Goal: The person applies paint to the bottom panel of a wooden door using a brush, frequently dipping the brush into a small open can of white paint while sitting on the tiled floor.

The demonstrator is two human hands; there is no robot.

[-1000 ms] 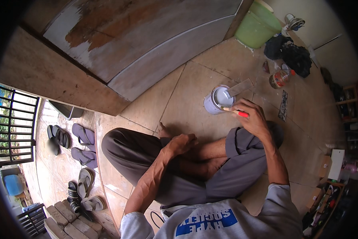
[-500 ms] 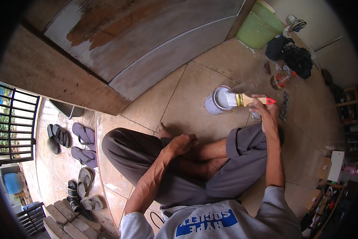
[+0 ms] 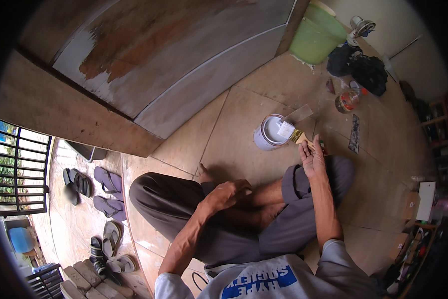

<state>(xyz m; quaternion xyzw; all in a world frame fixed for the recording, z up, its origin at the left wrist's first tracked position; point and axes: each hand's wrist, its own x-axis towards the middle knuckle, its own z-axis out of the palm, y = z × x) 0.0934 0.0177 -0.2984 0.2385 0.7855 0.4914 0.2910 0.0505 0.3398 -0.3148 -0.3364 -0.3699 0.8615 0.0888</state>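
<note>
My right hand grips the wooden handle of a flat paintbrush. The brush's white-coated bristles rest at the right rim of an open paint can holding pale paint. Behind the bristles, a flat translucent strip extends from the can's rim. My left hand lies over my crossed legs with its fingers curled in, and nothing shows in it. In front of me rises a wooden panel, greyish-white in parts with a bare brown patch at its upper left.
Beyond the can lie a red-capped plastic bottle, black plastic bags and a dark flat strip. A green bucket stands by the panel's far end. Several sandals, bricks and a barred gate are on the left.
My right hand has moved toward me and slightly left, turning. The brush has tilted from level to slanting, its bristles still at the can. The whole view has shifted a little; my left hand stays curled.
</note>
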